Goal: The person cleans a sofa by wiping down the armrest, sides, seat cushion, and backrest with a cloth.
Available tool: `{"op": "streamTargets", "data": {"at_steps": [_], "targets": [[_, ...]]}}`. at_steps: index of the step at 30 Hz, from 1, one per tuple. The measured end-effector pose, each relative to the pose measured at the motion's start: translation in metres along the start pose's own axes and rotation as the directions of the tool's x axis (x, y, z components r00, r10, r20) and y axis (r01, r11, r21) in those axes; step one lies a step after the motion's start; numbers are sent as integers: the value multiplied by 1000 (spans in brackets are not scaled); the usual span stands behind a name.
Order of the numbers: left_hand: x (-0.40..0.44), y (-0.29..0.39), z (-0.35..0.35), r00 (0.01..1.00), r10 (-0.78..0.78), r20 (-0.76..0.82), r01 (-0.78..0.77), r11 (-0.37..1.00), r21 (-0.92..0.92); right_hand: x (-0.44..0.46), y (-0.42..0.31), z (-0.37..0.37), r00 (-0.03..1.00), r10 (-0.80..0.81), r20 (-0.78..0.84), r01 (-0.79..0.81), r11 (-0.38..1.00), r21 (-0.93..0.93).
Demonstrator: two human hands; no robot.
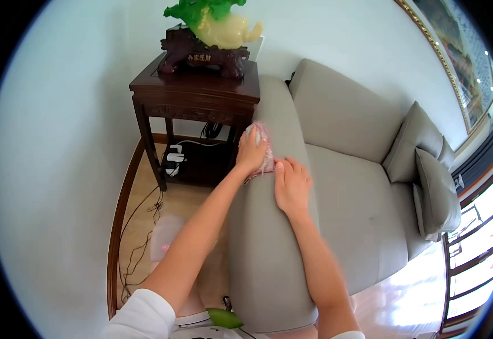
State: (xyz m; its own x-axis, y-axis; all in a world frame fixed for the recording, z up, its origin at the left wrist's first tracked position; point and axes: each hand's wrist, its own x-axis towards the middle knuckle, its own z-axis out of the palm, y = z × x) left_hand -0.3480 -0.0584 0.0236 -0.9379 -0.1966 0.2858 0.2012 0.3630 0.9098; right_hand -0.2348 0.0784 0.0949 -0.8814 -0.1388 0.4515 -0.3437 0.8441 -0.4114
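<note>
A crumpled pink and white cloth (267,153) lies on the top of the grey sofa's armrest (266,226), beside the dark wooden side table (195,96). My left hand (252,151) is closed on this cloth at the armrest's left edge. Just to the right, my right hand (292,185) rests on the armrest with its fingers bent, its thumb and fingertips near the cloth's right edge. Whether it pinches any of the cloth cannot be made out. Parts of the cloth are hidden under my left hand.
A green and cream carving (215,25) on a dark base stands on the side table. Below are a white power strip (174,160) and loose cables (139,248) on the floor. Grey cushions (435,181) lean at the sofa's right end. A framed picture (455,56) hangs upper right.
</note>
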Motion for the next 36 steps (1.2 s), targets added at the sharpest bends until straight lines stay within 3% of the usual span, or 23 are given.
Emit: {"op": "streamTargets", "data": {"at_steps": [4,8,11,15,18,21,24,27,32,36], "targets": [[-28,-10,-3,999,-18,50,20,999,-43,-3,3,3,1000,13,16,-14,1000,13],[-156,23,-32,991,75,108,-67,995,-71,-4,6,11,1000,10,15,-10,1000,-19],[-205,44,-44,992,96,80,-86,989,-123,-5,7,14,999,-36,-15,36,999,-36],[-172,28,-32,985,156,74,-152,986,-65,-1,4,10,999,-23,-23,22,999,-41],[-90,-5,-15,981,181,68,-180,983,-24,-3,1,11,999,-7,-32,6,999,-48],[-21,-18,-3,999,46,29,-43,992,-118,-2,-3,5,999,-9,-35,6,998,-67],[-17,-19,-4,1000,3,23,1,985,-172,-3,1,10,1000,-9,-23,8,999,-38],[-74,-18,-10,998,27,61,-12,972,-233,-6,2,10,1000,-7,4,7,999,-51],[-255,30,-45,991,-4,136,50,939,-339,-9,-4,10,997,-27,72,38,987,-155],[-272,51,-55,989,-36,146,92,914,-394,-17,-8,17,994,-85,66,98,964,-246]]}}
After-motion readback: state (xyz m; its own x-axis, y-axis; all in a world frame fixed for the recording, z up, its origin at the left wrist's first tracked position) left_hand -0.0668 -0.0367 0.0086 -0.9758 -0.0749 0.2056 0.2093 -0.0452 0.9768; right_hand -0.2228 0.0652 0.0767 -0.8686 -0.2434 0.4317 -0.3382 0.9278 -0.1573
